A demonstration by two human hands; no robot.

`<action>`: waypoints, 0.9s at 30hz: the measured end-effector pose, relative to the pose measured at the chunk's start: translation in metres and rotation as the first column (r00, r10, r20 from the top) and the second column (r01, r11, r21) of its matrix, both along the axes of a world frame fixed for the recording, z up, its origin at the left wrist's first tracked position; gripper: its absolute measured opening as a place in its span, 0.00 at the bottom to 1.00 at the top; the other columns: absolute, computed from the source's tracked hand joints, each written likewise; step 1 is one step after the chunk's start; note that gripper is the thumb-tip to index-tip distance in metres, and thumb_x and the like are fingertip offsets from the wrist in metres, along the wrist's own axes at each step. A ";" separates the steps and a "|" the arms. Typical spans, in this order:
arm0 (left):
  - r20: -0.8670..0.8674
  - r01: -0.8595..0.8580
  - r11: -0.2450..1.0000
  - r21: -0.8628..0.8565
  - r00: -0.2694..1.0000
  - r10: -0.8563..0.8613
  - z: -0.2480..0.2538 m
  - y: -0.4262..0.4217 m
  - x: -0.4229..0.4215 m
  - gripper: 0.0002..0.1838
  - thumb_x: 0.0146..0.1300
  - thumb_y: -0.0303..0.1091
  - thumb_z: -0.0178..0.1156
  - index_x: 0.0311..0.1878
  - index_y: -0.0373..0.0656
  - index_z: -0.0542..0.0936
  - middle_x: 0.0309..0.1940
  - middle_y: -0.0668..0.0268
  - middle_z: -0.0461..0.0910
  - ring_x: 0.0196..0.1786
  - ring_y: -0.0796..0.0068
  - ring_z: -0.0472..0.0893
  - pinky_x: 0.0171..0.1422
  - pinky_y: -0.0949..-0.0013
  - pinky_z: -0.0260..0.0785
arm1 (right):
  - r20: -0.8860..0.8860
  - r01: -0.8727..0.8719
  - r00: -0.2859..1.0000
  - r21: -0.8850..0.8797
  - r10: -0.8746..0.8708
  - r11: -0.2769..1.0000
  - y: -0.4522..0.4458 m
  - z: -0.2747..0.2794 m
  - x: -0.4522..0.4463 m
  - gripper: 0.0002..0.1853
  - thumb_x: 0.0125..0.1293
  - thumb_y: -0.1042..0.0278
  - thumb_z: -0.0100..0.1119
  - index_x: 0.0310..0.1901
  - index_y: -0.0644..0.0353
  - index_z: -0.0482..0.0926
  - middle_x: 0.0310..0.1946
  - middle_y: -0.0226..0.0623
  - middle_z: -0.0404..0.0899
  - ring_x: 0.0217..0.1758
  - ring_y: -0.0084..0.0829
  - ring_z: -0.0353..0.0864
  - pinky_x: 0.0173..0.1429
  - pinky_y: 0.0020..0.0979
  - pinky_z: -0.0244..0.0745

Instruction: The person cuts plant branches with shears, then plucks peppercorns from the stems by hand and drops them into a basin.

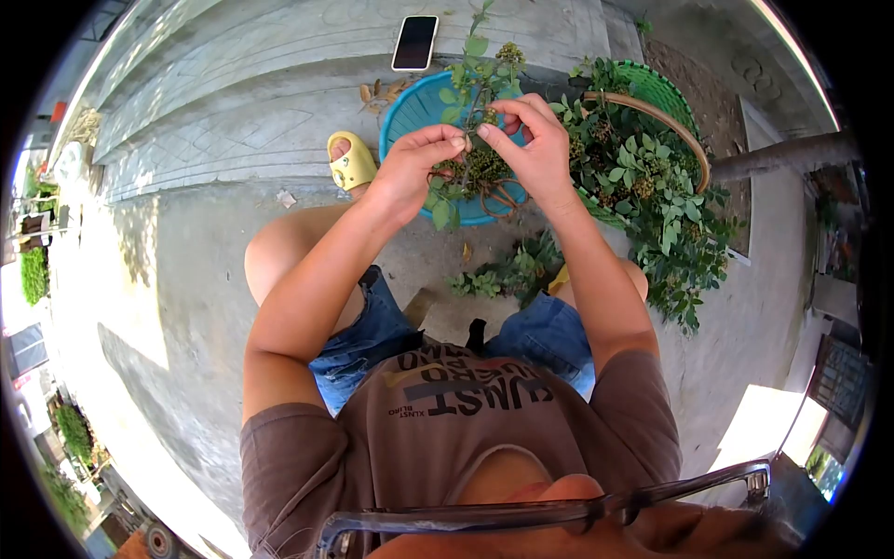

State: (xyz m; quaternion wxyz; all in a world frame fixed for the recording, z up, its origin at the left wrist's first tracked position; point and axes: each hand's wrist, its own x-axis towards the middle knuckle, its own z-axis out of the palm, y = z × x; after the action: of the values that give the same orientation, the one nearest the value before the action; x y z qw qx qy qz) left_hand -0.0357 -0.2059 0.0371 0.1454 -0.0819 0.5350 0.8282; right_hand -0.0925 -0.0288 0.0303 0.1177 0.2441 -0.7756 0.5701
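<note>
A leafy branch (pixel 477 70) with small green berry clusters stands up over the blue basin (pixel 399 104). My left hand (pixel 419 166) is closed, thumb and forefinger pinching the branch low on its stem. My right hand (pixel 533 144) pinches at the same branch just to the right, its fingertips beside a small cluster; what exactly sits between them is partly hidden. Below both hands, picked berry clusters (pixel 486 166) lie in the basin. Scissors (pixel 504 197) with brownish loop handles rest at the basin's near side.
A green woven basket (pixel 663 86) with a brown handle (pixel 672 119), heaped with leafy branches (pixel 643 172), stands at the right. Cut leaves (pixel 517 268) lie on the concrete between my knees. A phone (pixel 415 43) rests on the step behind the basin. My foot wears a yellow slipper (pixel 352 168).
</note>
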 end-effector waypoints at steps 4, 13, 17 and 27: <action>-0.012 0.024 1.000 0.016 1.000 -0.024 -0.001 0.001 -0.001 0.05 0.66 0.34 0.56 0.39 0.44 0.78 0.35 0.74 0.78 0.39 0.83 0.73 0.43 0.73 0.62 | 0.012 0.001 1.000 -0.039 0.000 0.999 -0.003 -0.012 -0.007 0.13 0.51 0.73 0.69 0.39 0.63 0.80 0.30 0.30 0.73 0.30 0.22 0.72 0.35 0.24 0.71; 0.020 0.058 0.994 0.089 0.998 -0.060 0.003 0.003 0.000 0.06 0.66 0.34 0.56 0.39 0.43 0.77 0.35 0.71 0.77 0.39 0.82 0.73 0.43 0.72 0.63 | 0.023 -0.014 1.000 -0.110 0.016 0.994 -0.001 -0.002 -0.004 0.10 0.52 0.78 0.65 0.38 0.62 0.81 0.28 0.28 0.72 0.29 0.20 0.72 0.35 0.22 0.69; 0.026 0.103 0.982 0.158 0.994 -0.109 0.000 0.000 -0.001 0.06 0.66 0.35 0.57 0.39 0.43 0.76 0.35 0.69 0.77 0.40 0.79 0.74 0.43 0.70 0.64 | 0.060 -0.063 0.996 -0.122 0.071 0.991 0.001 -0.003 -0.007 0.08 0.53 0.78 0.64 0.37 0.62 0.81 0.28 0.27 0.72 0.29 0.19 0.72 0.34 0.21 0.68; 0.022 0.139 0.971 0.196 0.989 -0.146 0.003 -0.001 0.001 0.07 0.65 0.35 0.57 0.39 0.41 0.75 0.35 0.68 0.76 0.42 0.75 0.73 0.43 0.69 0.63 | 0.114 -0.117 0.984 -0.162 0.137 0.980 0.007 -0.009 -0.011 0.06 0.54 0.76 0.65 0.34 0.63 0.81 0.26 0.24 0.70 0.25 0.16 0.65 0.30 0.20 0.61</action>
State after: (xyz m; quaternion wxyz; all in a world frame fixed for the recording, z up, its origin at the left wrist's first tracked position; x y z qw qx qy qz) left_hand -0.0345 -0.2065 0.0400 0.2212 -0.0437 0.4535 0.8623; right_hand -0.1035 -0.0221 0.0216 0.0509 0.2471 -0.7176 0.6492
